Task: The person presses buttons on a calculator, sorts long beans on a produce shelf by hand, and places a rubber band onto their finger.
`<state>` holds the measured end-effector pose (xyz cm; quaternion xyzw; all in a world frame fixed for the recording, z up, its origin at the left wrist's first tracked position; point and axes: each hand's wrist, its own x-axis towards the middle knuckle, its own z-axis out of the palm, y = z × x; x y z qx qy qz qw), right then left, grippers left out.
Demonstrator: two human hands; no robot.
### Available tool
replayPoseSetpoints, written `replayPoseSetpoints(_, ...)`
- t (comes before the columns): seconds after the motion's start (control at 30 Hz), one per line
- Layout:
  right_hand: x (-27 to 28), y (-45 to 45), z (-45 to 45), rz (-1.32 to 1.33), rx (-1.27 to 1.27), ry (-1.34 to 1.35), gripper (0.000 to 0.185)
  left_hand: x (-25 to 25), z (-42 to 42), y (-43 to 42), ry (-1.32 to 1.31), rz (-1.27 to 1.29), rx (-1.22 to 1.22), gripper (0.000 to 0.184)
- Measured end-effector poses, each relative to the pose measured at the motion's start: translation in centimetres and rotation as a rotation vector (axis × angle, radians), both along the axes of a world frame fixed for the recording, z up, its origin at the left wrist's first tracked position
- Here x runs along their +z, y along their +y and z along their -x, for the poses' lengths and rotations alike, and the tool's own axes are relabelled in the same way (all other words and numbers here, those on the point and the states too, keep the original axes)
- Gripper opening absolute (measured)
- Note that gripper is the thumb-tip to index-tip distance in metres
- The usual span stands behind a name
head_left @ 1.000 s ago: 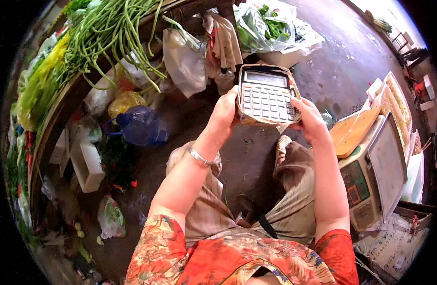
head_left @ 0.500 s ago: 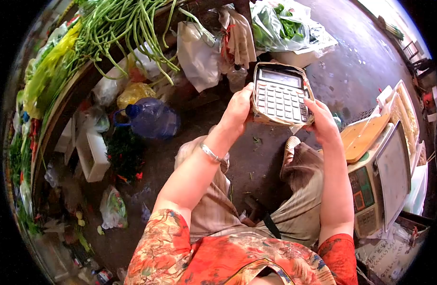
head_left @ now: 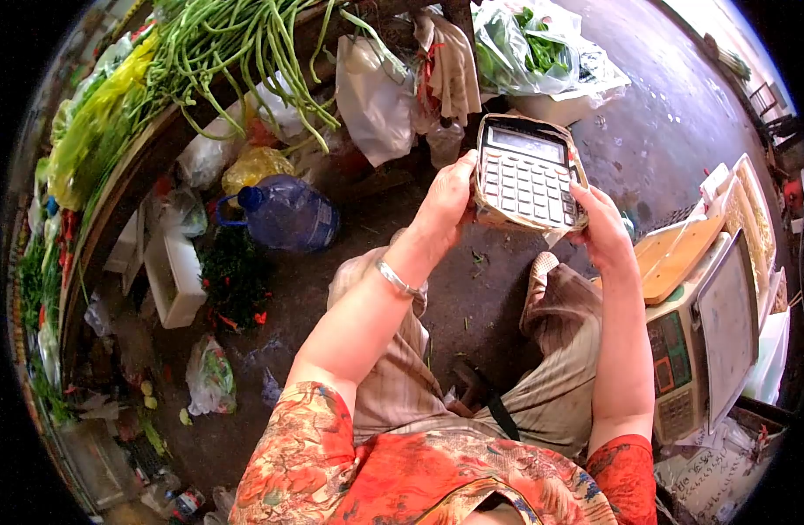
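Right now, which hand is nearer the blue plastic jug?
Left. The left hand is right of the jug in the picture; the right hand is farther right, across the pale-keyed calculator.

The calculator (head_left: 524, 181) hides most fingers of the left hand (head_left: 446, 199) and right hand (head_left: 606, 223) from me; I can't read its display (head_left: 526, 144), and my view's top edge crops the beans (head_left: 231, 44).

Handwriting (head_left: 706, 468) on the pale box (head_left: 695, 490) is illegible.

A vegetable stall, it was! Long beans (head_left: 244, 48) spilled over the counter (head_left: 131, 179); a scale (head_left: 679, 381) and calculator (head_left: 526, 179) marked the trade.
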<state>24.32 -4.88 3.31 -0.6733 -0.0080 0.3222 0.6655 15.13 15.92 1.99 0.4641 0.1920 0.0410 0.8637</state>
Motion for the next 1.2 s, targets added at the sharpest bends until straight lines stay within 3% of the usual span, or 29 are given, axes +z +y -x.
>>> replayPoseSetpoints(0.13,0.3,-0.7,0.7,-0.128,0.000,0.118,0.023,-1.3,-0.1,1.4,-0.044,-0.139,0.009,0.034)
replayPoseSetpoints(0.2,0.7,-0.8,2.0,-0.196,-0.069,0.230,0.021,1.5,0.9,0.2,-0.161,-0.066,0.097,0.033)
replayPoseSetpoints(0.23,0.1,-0.9,2.2,-0.334,-0.014,0.298,0.021,3.5,1.2,-0.5,-0.052,-0.073,0.178,0.033)
replayPoseSetpoints(0.3,0.3,-0.8,3.5,-0.386,-0.015,0.317,0.021,-1.2,1.6,2.4,-0.250,-0.281,0.135,0.035)
replayPoseSetpoints(0.33,0.0,-1.1,4.2,-0.594,0.076,0.401,0.022,-0.6,1.8,2.6,-0.301,-0.314,0.079,0.033)
replayPoseSetpoints(0.4,0.4,-2.0,6.6,-0.504,-0.080,0.401,0.020,0.4,2.4,2.8,-0.408,-0.376,-0.030,0.029)
replayPoseSetpoints(0.43,-0.1,-2.8,7.4,-0.485,-0.117,0.433,0.021,1.1,2.1,2.5,-0.333,-0.130,-0.029,0.026)
replayPoseSetpoints(0.5,-1.1,-5.0,9.3,-0.451,-0.192,0.510,0.021,0.0,1.2,3.2,-0.072,-0.105,0.145,0.020)
replayPoseSetpoints(0.53,-1.6,-6.1,10.4,-0.437,-0.229,0.548,0.022,0.9,1.4,3.0,-0.003,-0.132,0.114,0.018)
replayPoseSetpoints(0.57,-2.4,-7.5,11.3,-0.429,-0.245,0.560,0.023,0.8,1.9,3.8,-0.013,-0.162,-0.001,0.017)
replayPoseSetpoints(0.7,-4.1,-11.7,15.2,-0.300,-0.482,0.587,0.031,1.2,2.4,4.0,-0.010,-0.166,-0.008,0.017)
replayPoseSetpoints(0.73,-7.4,-15.3,16.4,-0.193,-0.398,0.536,0.030,1.3,2.5,4.0,-0.012,-0.170,-0.015,0.017)
replayPoseSetpoints(0.83,-7.4,-18.8,19.7,-0.200,-0.640,0.690,0.018,1.0,2.3,4.0,-0.018,-0.159,-0.042,0.017)
replayPoseSetpoints(1.03,-10.0,-26.7,23.8,-0.253,-0.882,0.731,0.016,1.4,2.3,3.0,0.001,-0.171,-0.089,0.018)
replayPoseSetpoints(1.1,-9.8,-27.2,23.9,-0.033,-1.060,0.632,0.020,1.4,2.3,2.8,-0.012,-0.164,-0.100,0.018)
replayPoseSetpoints(1.2,-11.1,-28.2,22.9,-0.014,-1.093,0.546,0.019,1.2,2.2,2.5,-0.009,-0.153,-0.114,0.018)
